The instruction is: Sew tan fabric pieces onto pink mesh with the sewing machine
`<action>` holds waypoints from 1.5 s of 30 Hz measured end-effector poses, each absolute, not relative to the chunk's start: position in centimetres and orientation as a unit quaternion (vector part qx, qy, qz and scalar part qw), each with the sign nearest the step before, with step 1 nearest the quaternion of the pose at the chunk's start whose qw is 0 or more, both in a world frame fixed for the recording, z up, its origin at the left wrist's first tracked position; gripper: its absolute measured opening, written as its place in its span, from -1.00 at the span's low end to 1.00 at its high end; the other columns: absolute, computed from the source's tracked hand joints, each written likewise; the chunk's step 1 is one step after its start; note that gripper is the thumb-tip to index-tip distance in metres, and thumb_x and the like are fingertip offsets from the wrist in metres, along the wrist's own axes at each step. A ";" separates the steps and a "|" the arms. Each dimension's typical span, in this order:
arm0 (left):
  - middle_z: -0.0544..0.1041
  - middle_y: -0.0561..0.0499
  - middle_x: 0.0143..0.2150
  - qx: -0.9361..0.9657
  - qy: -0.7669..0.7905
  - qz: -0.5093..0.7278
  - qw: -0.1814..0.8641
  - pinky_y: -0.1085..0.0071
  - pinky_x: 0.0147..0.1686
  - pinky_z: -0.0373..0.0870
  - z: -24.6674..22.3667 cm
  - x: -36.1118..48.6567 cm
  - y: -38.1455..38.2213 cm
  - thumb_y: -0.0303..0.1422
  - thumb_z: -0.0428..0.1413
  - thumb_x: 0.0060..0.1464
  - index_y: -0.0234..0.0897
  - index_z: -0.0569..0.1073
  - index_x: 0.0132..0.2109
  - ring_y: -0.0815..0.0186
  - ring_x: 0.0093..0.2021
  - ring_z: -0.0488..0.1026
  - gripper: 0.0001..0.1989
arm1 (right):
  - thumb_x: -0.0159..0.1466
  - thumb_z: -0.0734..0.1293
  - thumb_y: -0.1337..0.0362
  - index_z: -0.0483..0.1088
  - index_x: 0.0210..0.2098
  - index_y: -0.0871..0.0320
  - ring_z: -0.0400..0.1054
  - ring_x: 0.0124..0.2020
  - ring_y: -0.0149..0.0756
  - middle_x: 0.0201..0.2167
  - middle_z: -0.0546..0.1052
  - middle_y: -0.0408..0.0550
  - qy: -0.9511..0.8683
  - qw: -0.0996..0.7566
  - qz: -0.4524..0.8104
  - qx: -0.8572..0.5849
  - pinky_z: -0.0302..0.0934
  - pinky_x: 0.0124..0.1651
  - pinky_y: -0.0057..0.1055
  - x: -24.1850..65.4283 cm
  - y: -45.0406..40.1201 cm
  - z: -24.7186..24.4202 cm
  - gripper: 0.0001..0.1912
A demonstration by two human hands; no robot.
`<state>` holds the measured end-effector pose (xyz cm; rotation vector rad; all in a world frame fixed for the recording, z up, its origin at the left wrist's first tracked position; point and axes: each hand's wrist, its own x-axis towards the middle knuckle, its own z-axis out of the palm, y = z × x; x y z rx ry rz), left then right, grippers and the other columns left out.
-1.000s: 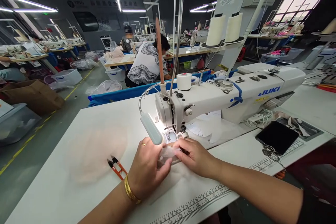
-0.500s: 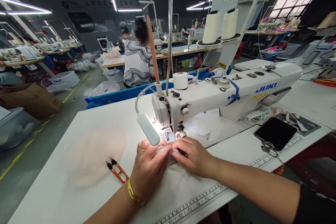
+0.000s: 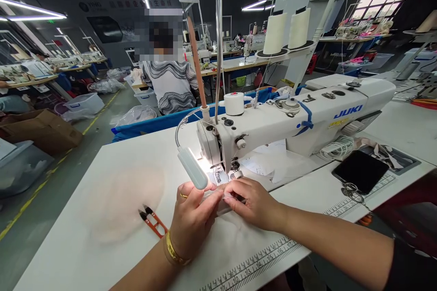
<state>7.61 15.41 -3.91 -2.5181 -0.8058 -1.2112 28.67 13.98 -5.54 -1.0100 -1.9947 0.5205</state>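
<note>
In the head view my left hand (image 3: pixel 196 216) and my right hand (image 3: pixel 251 202) meet just in front of the needle area of a white sewing machine (image 3: pixel 262 129). Both are closed, pinching a thin, sheer pale fabric (image 3: pixel 223 209) between thumbs and fingers. Its edge runs towards the presser foot, largely hidden by my fingers and the lamp head. A small grey work lamp (image 3: pixel 192 168) hangs over my left fingers and lights the needle. Orange-handled thread snips (image 3: pixel 153 222) lie left of my left wrist, points away from me. A sheer peach fabric piece (image 3: pixel 119 204) is spread further left.
A black phone (image 3: pixel 360 171) with a key ring lies at the right, beside coiled cord. A printed ruler (image 3: pixel 259 266) runs along the front edge. Thread cones (image 3: pixel 275 34) stand behind the machine. A person in a patterned top (image 3: pixel 170 84) sits beyond the table.
My right fingers have shifted slightly at the fabric, with a little more of it showing between the hands. The person ahead has leaned left. My left hand is nearly still.
</note>
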 end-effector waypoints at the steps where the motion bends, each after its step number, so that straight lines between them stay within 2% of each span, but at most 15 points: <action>1: 0.60 -0.08 -0.16 -0.860 -0.274 -0.413 0.121 0.23 -0.09 0.27 -3.9 7.6 15.4 -0.57 0.10 0.30 -0.16 0.57 0.01 0.24 -0.20 0.55 -0.73 | 0.40 0.26 0.30 0.27 -0.35 0.06 0.29 -0.39 -0.29 -0.45 0.45 -0.18 -0.792 0.411 0.207 -0.400 0.17 -0.23 -0.36 28.7 14.0 -5.6 -0.84; 13: 0.61 -0.07 -0.15 -0.858 -0.268 -0.416 0.138 0.25 -0.12 0.28 -3.9 7.6 15.4 -0.58 0.13 0.29 -0.16 0.59 0.00 0.28 -0.23 0.52 -0.73 | 0.41 0.26 0.32 0.32 -0.33 0.09 0.34 -0.34 -0.30 -0.38 0.54 -0.16 -0.792 0.403 0.222 -0.403 0.19 -0.20 -0.33 28.6 13.9 -5.5 -0.85; 24: 0.62 -0.07 -0.15 -0.858 -0.268 -0.418 0.132 0.23 -0.11 0.27 -3.8 7.6 15.4 -0.57 0.13 0.29 -0.16 0.60 -0.05 0.28 -0.25 0.52 -0.76 | 0.41 0.27 0.33 0.32 -0.34 0.09 0.32 -0.36 -0.31 -0.40 0.52 -0.18 -0.792 0.405 0.218 -0.402 0.18 -0.22 -0.34 28.6 13.9 -5.5 -0.83; 45: 0.65 -0.06 -0.15 -0.858 -0.268 -0.412 0.152 0.25 -0.14 0.26 -3.7 7.5 15.4 -0.54 0.16 0.28 -0.15 0.58 -0.05 0.29 -0.28 0.50 -0.79 | 0.39 0.31 0.34 0.34 -0.41 0.10 0.35 -0.38 -0.33 -0.45 0.51 -0.19 -0.767 0.406 0.267 -0.420 0.19 -0.21 -0.35 28.4 13.8 -4.8 -0.78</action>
